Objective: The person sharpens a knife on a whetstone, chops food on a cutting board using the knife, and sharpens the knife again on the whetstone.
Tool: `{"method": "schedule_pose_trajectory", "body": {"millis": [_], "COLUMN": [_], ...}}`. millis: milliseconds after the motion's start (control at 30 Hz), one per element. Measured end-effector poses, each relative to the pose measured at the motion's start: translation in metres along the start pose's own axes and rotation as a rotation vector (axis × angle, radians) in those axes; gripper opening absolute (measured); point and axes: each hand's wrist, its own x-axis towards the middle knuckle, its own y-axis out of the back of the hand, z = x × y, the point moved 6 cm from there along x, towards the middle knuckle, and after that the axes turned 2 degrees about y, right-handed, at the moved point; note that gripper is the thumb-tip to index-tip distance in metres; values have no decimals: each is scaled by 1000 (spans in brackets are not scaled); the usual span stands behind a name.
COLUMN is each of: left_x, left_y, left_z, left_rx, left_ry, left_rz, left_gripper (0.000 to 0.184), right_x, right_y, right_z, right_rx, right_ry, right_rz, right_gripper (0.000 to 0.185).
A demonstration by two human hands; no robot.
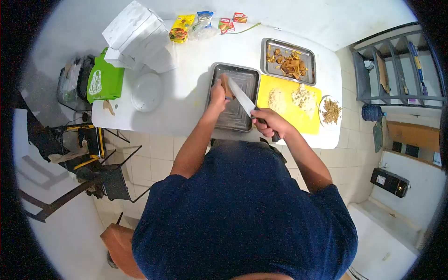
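Here, right hand closed round black handle of long silver-bladed knife; left hand closed on narrow brown piece, over dark rectangular metal tray, white tabletop. Knife likely stiff, best held by handle; piece probably light.

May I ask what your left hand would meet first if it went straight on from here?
Beyond the brown piece in the left hand, probably the dark metal tray's far rim; height is unclear.

Pale tiled floor, white wall (bright), grey shelving
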Motion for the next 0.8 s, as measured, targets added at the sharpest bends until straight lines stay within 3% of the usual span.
{"method": "schedule_pose_trajectory", "body": {"millis": [100, 233, 333, 467, 500, 633, 733, 800], "left_x": [2, 8, -1, 2, 12, 14, 5, 1], "left_y": [-4, 12, 11, -2, -1, 16, 24, 25], "left_z": [4, -13, -13, -27, -32, -26, -16, -11], "left_rx": [-68, -87, 31, 13, 24, 17, -28, -32], "left_ry": [-24, 5, 16, 59, 53, 17, 4, 14], "left_rz": [-87, -52, -38, -14, -20, 19, 117, 108], "left_gripper": [54, 52, 48, 48, 47, 48, 48, 49], "right_x": [20, 31, 46, 64, 69, 36, -1, 7], "right_y": [0, 47, 62, 25, 16, -7, -9, 5], "right_z": [12, 30, 6, -20, -14, -5, -18, -29], "right_rx": [296, 174, -588, -1294, -1355, -1332, -1288, -1250], "right_ry": [-107, -165, 200, 509, 478, 417, 588, 527], "right_rz": [-213, 12, 388, 654, 670, 576, 273, 333], "right_gripper": [31, 30, 31, 27, 22, 19, 18, 20]}}
